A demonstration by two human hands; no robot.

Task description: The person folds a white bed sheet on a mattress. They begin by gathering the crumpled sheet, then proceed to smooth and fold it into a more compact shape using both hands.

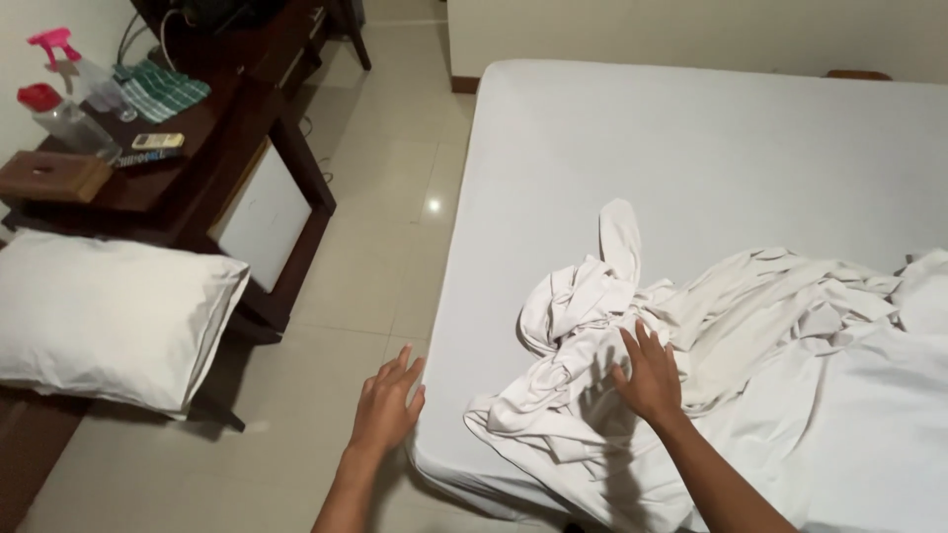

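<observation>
Cotton sheet (691,326): white, crumpled, heaped on the smooth mattress (691,138).
Right hand (649,375): palm down, fingers spread on the folds, gripping nothing.
Left hand (387,403): open, at the mattress corner.

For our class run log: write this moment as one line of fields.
left hand: open, at mattress edge | right hand: flat on crumpled white sheet | pillow: beside bed

Probably a bedroom: mattress (691,148), pillow (104,316), desk (188,158).
</observation>
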